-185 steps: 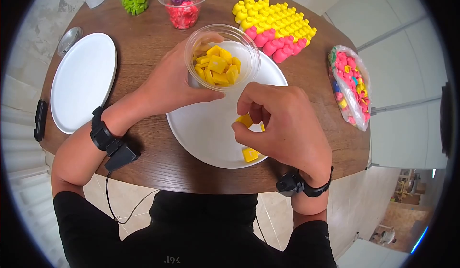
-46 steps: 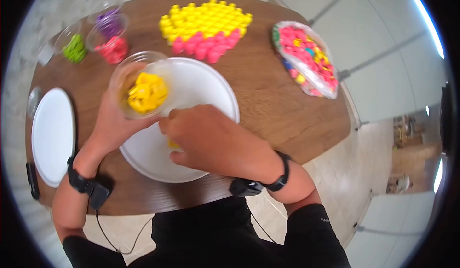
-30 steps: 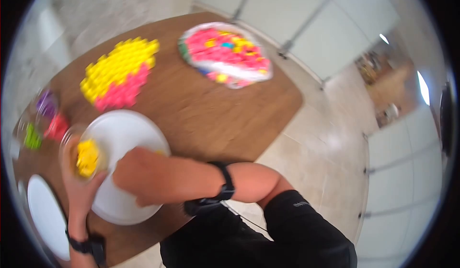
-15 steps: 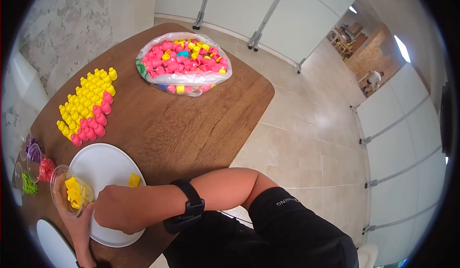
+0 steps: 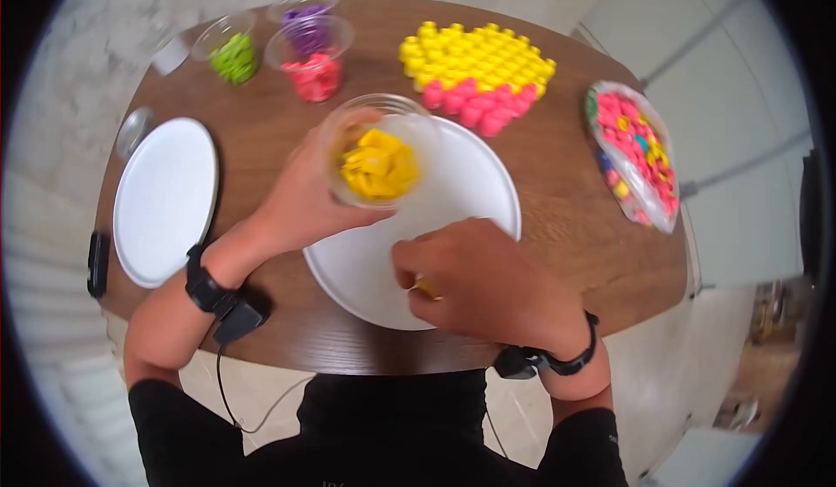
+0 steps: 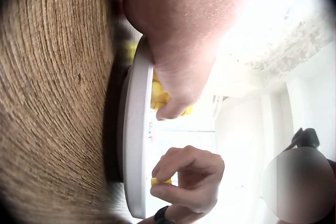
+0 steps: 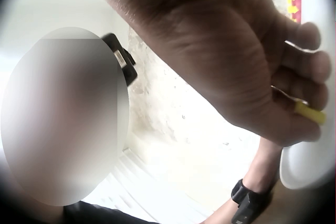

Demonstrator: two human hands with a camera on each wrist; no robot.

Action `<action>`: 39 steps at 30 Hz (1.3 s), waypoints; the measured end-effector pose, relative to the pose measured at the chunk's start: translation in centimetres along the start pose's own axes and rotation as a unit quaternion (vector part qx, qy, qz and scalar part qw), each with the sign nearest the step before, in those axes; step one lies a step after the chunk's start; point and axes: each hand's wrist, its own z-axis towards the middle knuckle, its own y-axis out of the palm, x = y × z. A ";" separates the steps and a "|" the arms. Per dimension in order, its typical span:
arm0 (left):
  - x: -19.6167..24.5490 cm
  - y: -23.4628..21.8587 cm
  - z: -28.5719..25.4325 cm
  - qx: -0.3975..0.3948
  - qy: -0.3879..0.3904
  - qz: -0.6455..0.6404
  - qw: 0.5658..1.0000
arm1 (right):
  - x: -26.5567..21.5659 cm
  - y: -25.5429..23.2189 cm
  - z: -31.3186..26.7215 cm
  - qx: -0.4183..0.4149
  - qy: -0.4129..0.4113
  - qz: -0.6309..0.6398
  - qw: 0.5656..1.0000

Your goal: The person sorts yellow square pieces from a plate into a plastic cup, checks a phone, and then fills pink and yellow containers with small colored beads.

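moved off one clear plastic cup (image 5: pixel 418 130), the right hand (image 5: pixel 475 273) pinches one flat yellow tile (image 7: pixel 311 113), near one round white plate (image 5: pixel 479 182); left hand (image 5: pixel 318 191) fingers curl round the cup.

The brown table (image 5: pixel 601 265) carries a left plate (image 5: pixel 165 202), a middle plate (image 5: pixel 479 173), back cups (image 5: pixel 212 44), a clear round piece (image 5: pixel 133 132), yellow bottles (image 5: pixel 477 56), pink bottles (image 5: pixel 479 104) and, near its right edge, a bag (image 5: pixel 634 152).

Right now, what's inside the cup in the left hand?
The clear cup in the left hand holds heaped yellow pieces; whatever lies beneath the top ones is covered.
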 end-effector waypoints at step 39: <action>-0.1 -0.2 0.1 -0.035 0.005 -0.015 0.999 | 0.7 -1.0 -0.1 -0.048 0.217 -0.133 0.966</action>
